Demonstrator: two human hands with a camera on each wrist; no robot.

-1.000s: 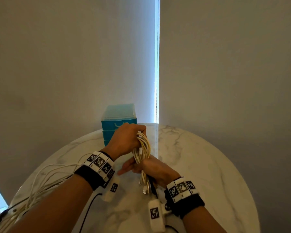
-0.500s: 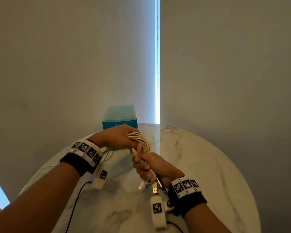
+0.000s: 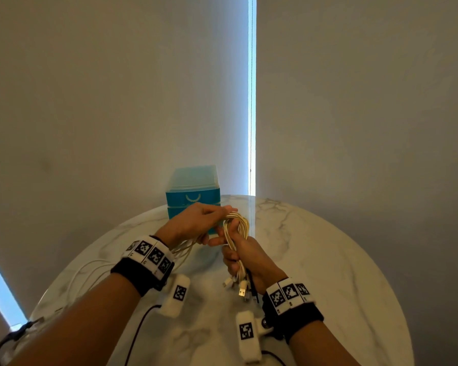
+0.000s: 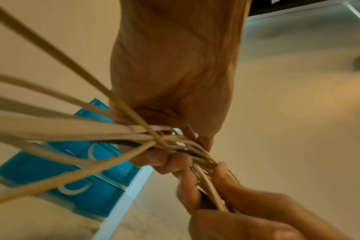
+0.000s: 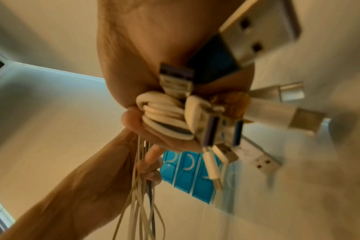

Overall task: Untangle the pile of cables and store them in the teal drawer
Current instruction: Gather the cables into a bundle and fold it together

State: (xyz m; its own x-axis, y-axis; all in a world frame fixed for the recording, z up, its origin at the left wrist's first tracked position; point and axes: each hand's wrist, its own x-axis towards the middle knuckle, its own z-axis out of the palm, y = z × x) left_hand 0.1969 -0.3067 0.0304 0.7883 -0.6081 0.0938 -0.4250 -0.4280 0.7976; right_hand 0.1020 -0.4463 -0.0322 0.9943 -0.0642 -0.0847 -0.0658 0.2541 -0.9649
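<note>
Both hands hold one bunch of cream cables above the round marble table. The right hand has its fingers wrapped tight around the low part of the bunch, so its grip is closed on the cables. The metal plugs hang out below this hand. The left hand has its fingers curled around the cables at the top of the loop, just left of the right hand, so its grip is closed too. Loose cable ends run from the left hand down to the near left of the table. The teal drawer stands at the far side of the table, just behind the hands, and looks closed.
</note>
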